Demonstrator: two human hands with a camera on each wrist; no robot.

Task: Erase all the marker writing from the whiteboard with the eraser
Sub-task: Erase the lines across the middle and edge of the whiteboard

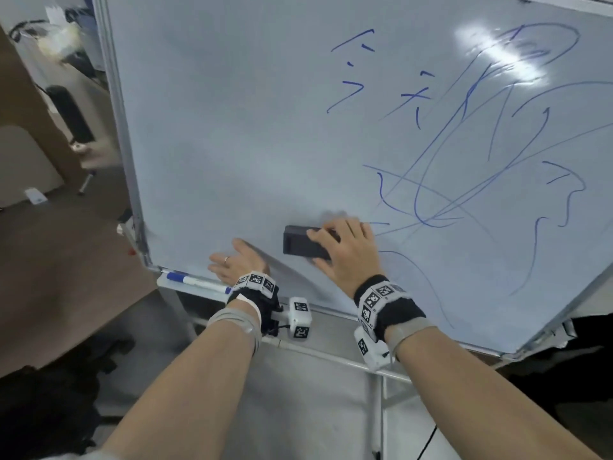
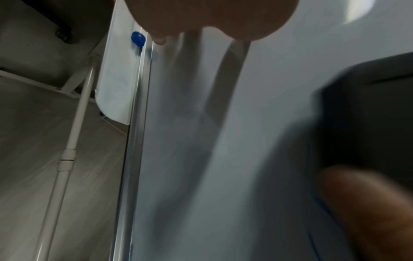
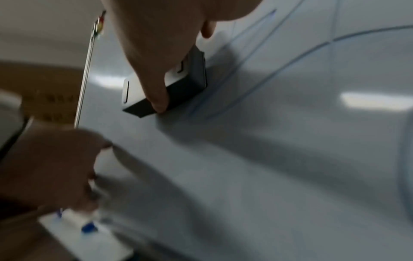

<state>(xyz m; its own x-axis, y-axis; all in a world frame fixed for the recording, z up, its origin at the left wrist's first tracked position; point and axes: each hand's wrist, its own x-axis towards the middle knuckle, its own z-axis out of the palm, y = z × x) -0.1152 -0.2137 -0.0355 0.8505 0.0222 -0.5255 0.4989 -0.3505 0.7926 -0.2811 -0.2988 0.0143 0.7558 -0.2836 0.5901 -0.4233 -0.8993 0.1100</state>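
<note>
On the lower part of the board (image 1: 232,144), seen from the head, the right hand (image 1: 348,257) grips the eraser (image 1: 300,244) flat against the surface, fingers curled over its top edge and hiding its right end. Blue writing (image 1: 447,161) covers the board's right half; its far right runs out of frame and glare washes out the top strokes. To the left, the left hand (image 1: 234,265) rests flat on the board by the bottom edge, fingers straight and slightly spread, a ring (image 1: 226,259) on one. A marker (image 1: 195,282) lies in the tray (image 1: 166,284) just below, its right end hidden behind that wrist

From the left wrist, the view is blurred. The left hand (image 2: 212,15) shows only as a dark mass cut off at the top, so its fingers cannot be told here. The eraser (image 2: 368,114) is a dark smear at right with one finger (image 2: 366,203) of the right hand under it. The marker (image 2: 138,39) shows only its blue end

From the right wrist, the right hand (image 3: 161,44) pinches the eraser (image 3: 190,83), thumb on the near side, fingers mostly hidden behind it. Faint blue writing (image 3: 257,61) curves just right of it. The left hand (image 3: 49,167) is blurred at lower left, above the tray (image 3: 85,234) and marker (image 3: 89,227)
</note>
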